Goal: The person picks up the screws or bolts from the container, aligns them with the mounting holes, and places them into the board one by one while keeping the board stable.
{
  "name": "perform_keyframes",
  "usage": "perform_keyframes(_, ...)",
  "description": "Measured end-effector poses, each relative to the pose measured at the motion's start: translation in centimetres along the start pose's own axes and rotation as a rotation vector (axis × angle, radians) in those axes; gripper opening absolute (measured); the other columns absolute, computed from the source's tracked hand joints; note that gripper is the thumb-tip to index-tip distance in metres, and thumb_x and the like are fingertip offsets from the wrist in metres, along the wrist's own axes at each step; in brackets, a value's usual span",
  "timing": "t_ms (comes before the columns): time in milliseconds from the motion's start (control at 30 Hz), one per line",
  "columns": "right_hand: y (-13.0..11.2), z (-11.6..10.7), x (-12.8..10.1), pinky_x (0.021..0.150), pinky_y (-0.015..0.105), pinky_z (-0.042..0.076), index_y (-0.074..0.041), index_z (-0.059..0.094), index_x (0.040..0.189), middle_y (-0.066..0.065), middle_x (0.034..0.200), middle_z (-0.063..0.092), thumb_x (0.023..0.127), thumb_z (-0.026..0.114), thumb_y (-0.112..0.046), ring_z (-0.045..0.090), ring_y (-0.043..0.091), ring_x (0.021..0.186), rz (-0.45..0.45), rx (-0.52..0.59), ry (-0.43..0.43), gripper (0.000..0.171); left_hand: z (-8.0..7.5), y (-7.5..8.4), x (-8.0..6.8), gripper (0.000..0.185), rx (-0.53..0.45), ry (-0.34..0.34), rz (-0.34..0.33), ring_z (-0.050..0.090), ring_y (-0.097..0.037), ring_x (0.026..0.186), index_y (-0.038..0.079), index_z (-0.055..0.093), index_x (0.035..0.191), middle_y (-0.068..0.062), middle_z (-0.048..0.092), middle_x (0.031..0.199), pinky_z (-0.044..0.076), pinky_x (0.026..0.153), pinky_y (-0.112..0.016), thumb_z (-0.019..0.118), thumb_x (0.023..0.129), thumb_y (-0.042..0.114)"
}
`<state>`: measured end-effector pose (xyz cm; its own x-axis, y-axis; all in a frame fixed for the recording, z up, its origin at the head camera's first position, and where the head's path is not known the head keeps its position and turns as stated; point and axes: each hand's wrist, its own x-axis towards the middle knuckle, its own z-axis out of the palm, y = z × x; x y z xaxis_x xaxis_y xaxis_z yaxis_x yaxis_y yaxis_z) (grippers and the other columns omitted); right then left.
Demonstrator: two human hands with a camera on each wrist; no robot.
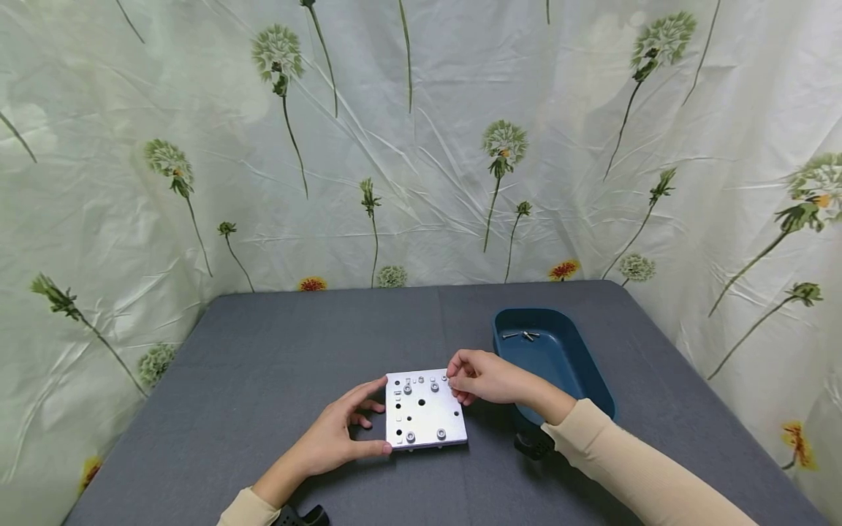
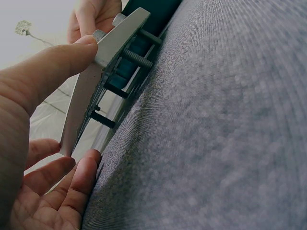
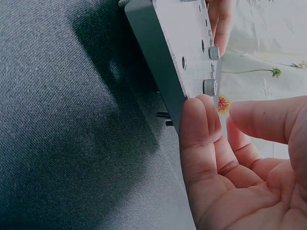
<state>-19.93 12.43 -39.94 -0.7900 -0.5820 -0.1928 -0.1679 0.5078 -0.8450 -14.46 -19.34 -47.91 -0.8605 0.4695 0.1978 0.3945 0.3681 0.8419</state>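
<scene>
A silver metal plate (image 1: 430, 413) with drilled holes sits low over the middle of the table. Several socket-head screws (image 1: 441, 434) stand in it, and threaded shanks (image 2: 136, 58) poke out below its underside. My left hand (image 1: 338, 431) grips the plate's left side, thumb at the near corner and index finger at the far one. Over the far right corner is my right hand (image 1: 483, 376), its fingers bent beside a screw head (image 1: 435, 387). In the right wrist view its fingertips (image 3: 194, 108) touch the plate's edge; I cannot tell whether thumb and index finger pinch anything.
A blue tray (image 1: 588, 358) stands on the right, partly behind my right forearm, with several loose screws (image 1: 526, 335) at its far end. Grey cloth (image 1: 316, 329) covers the table. A flower-patterned curtain (image 1: 434, 146) hangs behind it.
</scene>
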Motion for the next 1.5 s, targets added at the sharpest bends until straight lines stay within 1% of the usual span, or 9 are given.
perform_keyframes(233, -0.03, 0.0, 0.02, 0.079, 0.038, 0.064, 0.001, 0.061, 0.113, 0.01, 0.091, 0.07, 0.108, 0.063, -0.009, 0.066, 0.014, 0.079, 0.006, -0.01, -0.002, 0.012, 0.04, -0.02, 0.0, 0.096, 0.006, 0.0, -0.002, 0.067, -0.017, 0.122, 0.015, 0.045, 0.163, -0.012, 0.056, 0.157, 0.057, 0.09, -0.025, 0.095, 0.084, 0.038)
perform_keyframes(367, -0.11, 0.02, 0.02, 0.08, 0.04, 0.064, 0.001, 0.062, 0.114, 0.008, 0.09, 0.069, 0.108, 0.063, -0.01, 0.066, 0.015, 0.079, 0.009, -0.01, -0.009, 0.013, 0.06, -0.05, -0.01, 0.097, 0.011, -0.001, -0.001, 0.067, -0.018, 0.122, 0.015, 0.045, 0.163, -0.012, 0.056, 0.158, 0.057, 0.09, -0.025, 0.094, 0.084, 0.039)
perform_keyframes(533, -0.11, 0.02, 0.05, 0.08, 0.043, 0.065, 0.002, 0.062, 0.114, 0.009, 0.089, 0.07, 0.107, 0.064, -0.01, 0.067, 0.015, 0.079, 0.002, -0.004, -0.018, 0.014, 0.08, -0.14, 0.01, 0.096, 0.01, 0.003, 0.01, 0.067, -0.016, 0.122, 0.014, 0.046, 0.163, -0.012, 0.057, 0.157, 0.057, 0.089, -0.025, 0.095, 0.084, 0.037)
perform_keyframes(700, -0.2, 0.17, 0.06, 0.079, 0.041, 0.065, 0.002, 0.062, 0.115, 0.009, 0.09, 0.071, 0.107, 0.065, -0.01, 0.067, 0.015, 0.078, -0.002, 0.01, -0.03, 0.015, 0.07, -0.13, 0.01, 0.096, 0.004, 0.005, 0.011, 0.067, -0.015, 0.121, 0.014, 0.046, 0.163, -0.013, 0.057, 0.157, 0.057, 0.09, -0.025, 0.095, 0.084, 0.036)
perform_keyframes(933, -0.34, 0.34, 0.01, 0.078, 0.038, 0.064, 0.001, 0.062, 0.115, 0.01, 0.09, 0.071, 0.107, 0.065, -0.01, 0.067, 0.015, 0.078, -0.004, 0.013, -0.027, 0.015, 0.06, 0.01, -0.02, 0.097, 0.017, 0.001, 0.003, 0.067, -0.018, 0.121, 0.014, 0.046, 0.163, -0.012, 0.056, 0.157, 0.057, 0.089, -0.025, 0.095, 0.083, 0.039)
perform_keyframes(1200, -0.49, 0.36, 0.11, 0.081, 0.045, 0.065, 0.002, 0.062, 0.116, 0.009, 0.09, 0.071, 0.107, 0.065, -0.011, 0.068, 0.015, 0.079, -0.011, 0.017, -0.024, 0.016, 0.06, -0.01, -0.04, 0.097, 0.017, -0.002, -0.007, 0.067, -0.019, 0.121, 0.015, 0.045, 0.164, -0.012, 0.056, 0.158, 0.057, 0.089, -0.024, 0.094, 0.084, 0.039)
perform_keyframes(1500, -0.41, 0.32, 0.17, 0.08, 0.042, 0.065, 0.001, 0.063, 0.115, 0.009, 0.09, 0.071, 0.107, 0.065, -0.011, 0.068, 0.014, 0.079, -0.012, 0.012, -0.027, 0.015, 0.06, 0.15, -0.02, 0.097, 0.016, -0.005, -0.015, 0.067, -0.02, 0.122, 0.014, 0.045, 0.164, -0.013, 0.055, 0.158, 0.057, 0.09, -0.024, 0.094, 0.084, 0.039)
